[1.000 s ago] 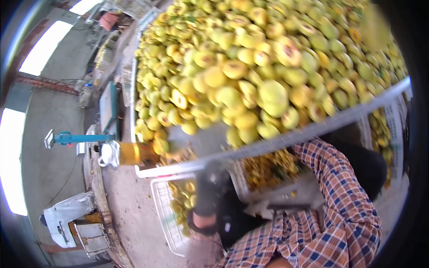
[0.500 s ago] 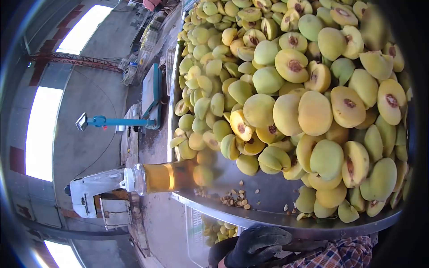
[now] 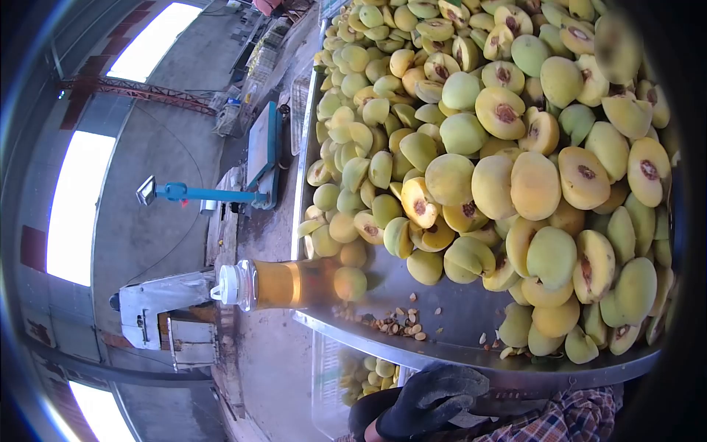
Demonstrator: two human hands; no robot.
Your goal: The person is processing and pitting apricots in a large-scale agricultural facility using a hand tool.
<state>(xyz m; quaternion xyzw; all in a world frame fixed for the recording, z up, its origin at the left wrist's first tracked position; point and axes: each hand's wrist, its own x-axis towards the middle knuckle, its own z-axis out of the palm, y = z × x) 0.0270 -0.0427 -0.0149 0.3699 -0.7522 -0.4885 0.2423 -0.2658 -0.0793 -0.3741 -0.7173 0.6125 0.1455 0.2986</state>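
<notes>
Neither my left hand nor my right hand shows. Halved yellow-green fruits (image 3: 534, 186), some with brown pit hollows, are heaped on a metal table (image 3: 471, 313). A bottle of amber liquid (image 3: 276, 284) with a white cap stands near the table's far edge, its cap pointing to the left of the sideways picture. Several small brown pits or kernels (image 3: 401, 324) lie on the bare metal beside the heap. At the bottom edge, a dark-gloved hand (image 3: 438, 394) lies against the table's outer side; its wrist side points away, and it looks like a co-worker's. Its fingers are curled.
Plaid cloth (image 3: 578, 416) shows beside the gloved hand. Below the table's rim (image 3: 383, 353) sits a pale crate (image 3: 324, 376) with more fruits. Farther off stand a blue platform scale (image 3: 264, 144) and a grey metal machine (image 3: 151, 309).
The view has shifted, so the table, fruits and bottle now sit farther right in the picture. The gloved hand stays beside the table with its fingers curled.
</notes>
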